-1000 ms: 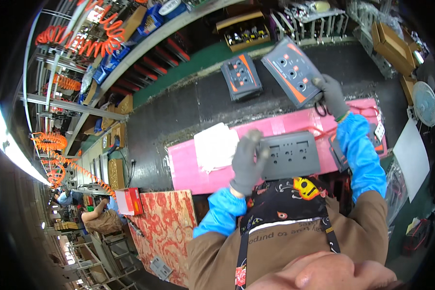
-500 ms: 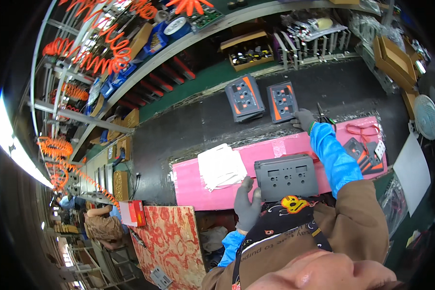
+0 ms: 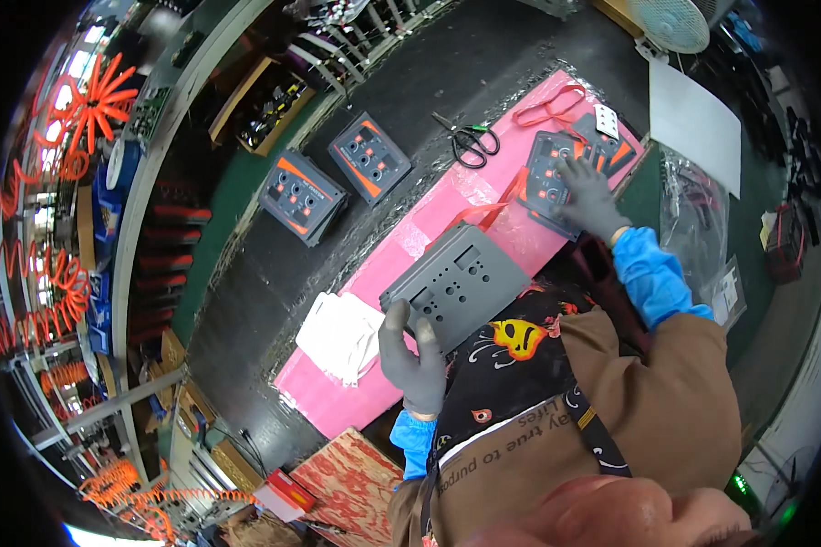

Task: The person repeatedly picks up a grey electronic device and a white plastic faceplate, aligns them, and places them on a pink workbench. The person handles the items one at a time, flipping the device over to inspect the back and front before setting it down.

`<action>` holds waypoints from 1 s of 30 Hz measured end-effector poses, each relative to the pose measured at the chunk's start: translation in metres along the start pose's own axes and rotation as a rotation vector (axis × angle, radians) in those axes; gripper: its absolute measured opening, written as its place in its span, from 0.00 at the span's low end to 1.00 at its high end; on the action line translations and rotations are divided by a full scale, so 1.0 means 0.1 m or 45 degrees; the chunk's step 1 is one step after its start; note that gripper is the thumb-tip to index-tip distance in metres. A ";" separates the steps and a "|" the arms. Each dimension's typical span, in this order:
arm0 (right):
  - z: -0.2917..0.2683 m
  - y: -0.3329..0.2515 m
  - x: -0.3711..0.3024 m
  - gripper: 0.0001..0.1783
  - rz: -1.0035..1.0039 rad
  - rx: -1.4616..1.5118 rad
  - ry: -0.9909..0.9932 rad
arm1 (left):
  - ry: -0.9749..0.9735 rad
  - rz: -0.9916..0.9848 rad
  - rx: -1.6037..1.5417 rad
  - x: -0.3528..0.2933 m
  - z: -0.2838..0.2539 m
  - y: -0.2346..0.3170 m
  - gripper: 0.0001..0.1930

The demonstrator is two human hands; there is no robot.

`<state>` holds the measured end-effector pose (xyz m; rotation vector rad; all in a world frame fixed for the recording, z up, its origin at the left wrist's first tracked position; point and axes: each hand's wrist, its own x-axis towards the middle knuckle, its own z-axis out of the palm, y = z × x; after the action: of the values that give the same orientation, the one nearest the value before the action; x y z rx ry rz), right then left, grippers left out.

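My left hand (image 3: 414, 363), in a grey glove, rests at the left end of a dark grey plastic housing (image 3: 470, 287). Its thumb and fingers are apart and touch the housing's edge. The housing has rows of round holes and rectangular cut-outs, and lies on a pink mat by my apron. My right hand (image 3: 593, 199), gloved too, lies over a grey-and-orange faceplate (image 3: 545, 173) at the mat's right end, fingers spread on its surface. Another such faceplate (image 3: 618, 153) lies partly beneath, with a small white card with dark holes (image 3: 606, 121) on it.
Beyond the pink mat (image 3: 328, 412) lie a faceplate stack (image 3: 303, 199), another faceplate (image 3: 368, 157) and black-handled scissors (image 3: 470, 141). White sheets (image 3: 340, 337) are piled left of the housing. Red ribbon (image 3: 547, 108) loops near the faceplates. A fan (image 3: 670, 23) stands at the far right.
My right hand has moved from the faceplate beyond the mat to the faceplates at its right end. My left hand now touches the housing. The view has turned rightward.
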<state>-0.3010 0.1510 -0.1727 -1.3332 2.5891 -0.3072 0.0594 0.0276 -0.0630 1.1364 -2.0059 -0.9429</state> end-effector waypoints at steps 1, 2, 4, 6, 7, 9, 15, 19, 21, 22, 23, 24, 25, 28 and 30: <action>0.04 -0.21 -0.06 0.45 0.025 -0.130 -0.014 | -0.012 0.018 -0.010 0.00 -0.01 0.02 0.19; 0.09 -0.29 -0.09 0.49 0.064 -0.261 -0.024 | -0.039 0.049 -0.011 0.02 0.00 0.03 0.19; 0.31 -0.23 -0.13 0.53 0.122 -0.286 -0.079 | -0.102 0.132 -0.006 0.09 -0.04 0.06 0.19; 0.63 -0.22 -0.23 0.49 0.123 -0.354 0.072 | -0.061 0.121 -0.061 0.10 -0.02 0.11 0.19; 0.76 -0.21 -0.27 0.45 0.092 -0.393 0.109 | -0.039 0.110 -0.095 0.09 0.01 0.12 0.18; 0.96 -0.21 -0.36 0.36 0.019 -0.478 0.160 | -0.070 0.108 -0.144 0.07 0.04 0.08 0.18; 1.07 -0.11 -0.29 0.16 -0.013 -0.291 0.452 | -0.219 0.296 -0.086 0.11 0.06 0.10 0.16; 0.21 -0.13 -0.11 0.11 0.326 -0.314 0.767 | -0.224 0.358 -0.017 0.16 -0.02 0.17 0.15; -0.16 0.13 -0.20 0.10 0.223 -0.320 1.110 | -0.215 0.384 0.073 0.17 -0.10 0.17 0.16; -0.31 0.26 -0.25 0.14 0.221 -0.064 1.244 | -0.165 0.460 0.042 0.23 -0.09 0.17 0.14; -0.45 0.39 -0.30 0.18 0.195 0.203 1.386 | -0.201 0.435 0.009 0.28 -0.11 0.21 0.14; -0.66 0.31 -0.32 0.19 0.467 0.349 1.268 | -0.217 0.445 0.040 0.31 -0.14 0.23 0.15; -0.82 0.20 -0.34 0.19 0.530 0.450 1.225 | -0.245 0.458 0.067 0.32 -0.18 0.23 0.15; -0.62 0.52 -0.35 0.19 0.560 0.863 1.264 | -0.237 0.605 0.095 0.36 -0.19 0.23 0.16; -0.65 0.58 -0.48 0.20 0.734 1.168 1.180 | -0.224 0.551 0.109 0.33 -0.25 0.20 0.15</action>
<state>-0.3373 0.2285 -0.1222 -0.0685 2.5948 -2.0243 0.0563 -0.0013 -0.0269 0.6338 -2.3255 -0.7567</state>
